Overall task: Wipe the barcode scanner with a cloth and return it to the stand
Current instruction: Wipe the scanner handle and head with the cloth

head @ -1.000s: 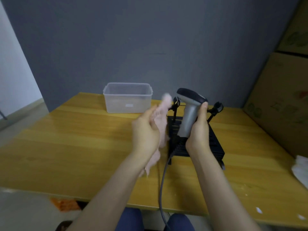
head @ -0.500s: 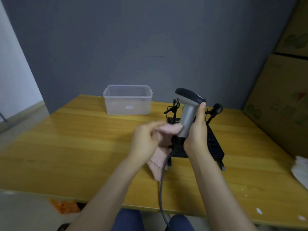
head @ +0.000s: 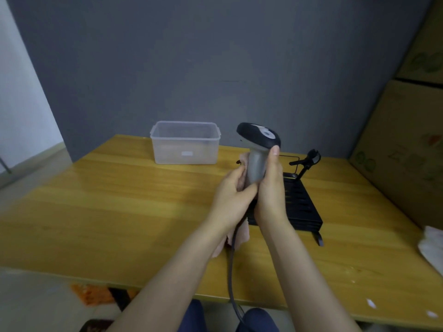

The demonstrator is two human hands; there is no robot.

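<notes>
Right hand (head: pixel 269 188) gripped the barcode scanner (head: pixel 257 149) by its grey handle, holding it upright above the table (head: pixel 119 212) — dark head on top, thumb up near the head. Left hand (head: pixel 231 200) was closed on a pink cloth (head: pixel 242 233), pressing it against the handle's left side; part of the cloth showed beside the handle, the rest hung below the wrist. The scanner's cable (head: pixel 231 271) dropped down past the table's near edge. The black stand (head: pixel 302 204) sat on the table just behind the hands, toward the right side. A clear plastic container (head: pixel 185 142) stood near the far edge — something white (head: pixel 431 245) lay at the right edge.
</notes>
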